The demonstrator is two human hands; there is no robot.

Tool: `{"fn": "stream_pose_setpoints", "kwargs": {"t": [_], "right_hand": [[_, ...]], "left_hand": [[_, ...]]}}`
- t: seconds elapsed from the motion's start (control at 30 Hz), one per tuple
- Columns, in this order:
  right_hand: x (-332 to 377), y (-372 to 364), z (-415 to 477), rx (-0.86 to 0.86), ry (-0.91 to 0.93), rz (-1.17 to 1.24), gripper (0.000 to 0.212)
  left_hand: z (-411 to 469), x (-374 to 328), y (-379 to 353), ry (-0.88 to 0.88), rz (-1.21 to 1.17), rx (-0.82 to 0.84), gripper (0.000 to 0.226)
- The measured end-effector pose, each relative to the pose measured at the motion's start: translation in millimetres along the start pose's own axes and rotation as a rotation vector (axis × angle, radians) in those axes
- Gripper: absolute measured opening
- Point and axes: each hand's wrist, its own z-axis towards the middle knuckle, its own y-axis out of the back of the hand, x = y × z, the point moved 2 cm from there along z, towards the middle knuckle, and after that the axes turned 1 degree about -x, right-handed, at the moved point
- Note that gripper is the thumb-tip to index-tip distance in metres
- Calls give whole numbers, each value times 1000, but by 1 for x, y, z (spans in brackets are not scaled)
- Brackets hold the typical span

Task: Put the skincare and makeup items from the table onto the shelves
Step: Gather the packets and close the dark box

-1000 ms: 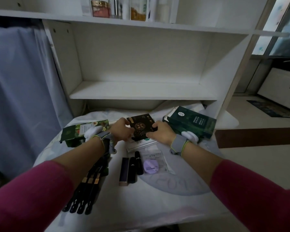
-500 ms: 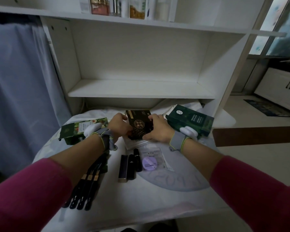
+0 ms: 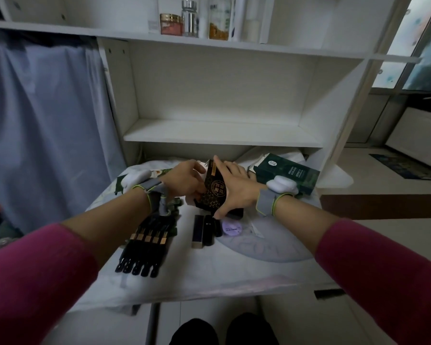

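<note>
A black box with a gold pattern (image 3: 213, 192) is tilted up on edge above the table (image 3: 209, 265), held between both hands. My left hand (image 3: 184, 181) grips its left side. My right hand (image 3: 237, 186) wraps its right side, thumb below and fingers over the top edge. A dark green box (image 3: 291, 170) lies to the right, a green pack (image 3: 120, 185) behind my left wrist. Black brushes (image 3: 144, 247), dark lipstick tubes (image 3: 204, 230) and a lilac puff packet (image 3: 232, 227) lie nearer me. The lower shelf (image 3: 219, 135) stands behind.
The upper shelf (image 3: 296, 49) carries jars and bottles (image 3: 197, 21). A blue curtain (image 3: 42, 125) hangs to the left. A white cloth covers the table. Cabinets and a dark floor mat (image 3: 406, 165) are on the right.
Both hands have lifted the black box from lying flat on the table and tipped it up on edge. The camera has tilted down.
</note>
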Motion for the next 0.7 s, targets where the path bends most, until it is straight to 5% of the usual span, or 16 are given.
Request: {"fn": "stream_pose_setpoints", "kwargs": {"t": [0.23, 0.33, 0.43, 0.7], "right_hand": [[11, -2, -25, 9, -14, -51, 146], [9, -4, -37, 24, -38, -66, 144], [6, -7, -45, 25, -53, -76, 143], [6, -14, -58, -5, -46, -55, 138]], "left_hand": [[-28, 13, 13, -42, 70, -89, 26], [-38, 26, 25, 12, 377, -111, 14], [-45, 48, 36, 155, 635, -72, 29], [-61, 76, 39, 314, 754, 7, 66]]}}
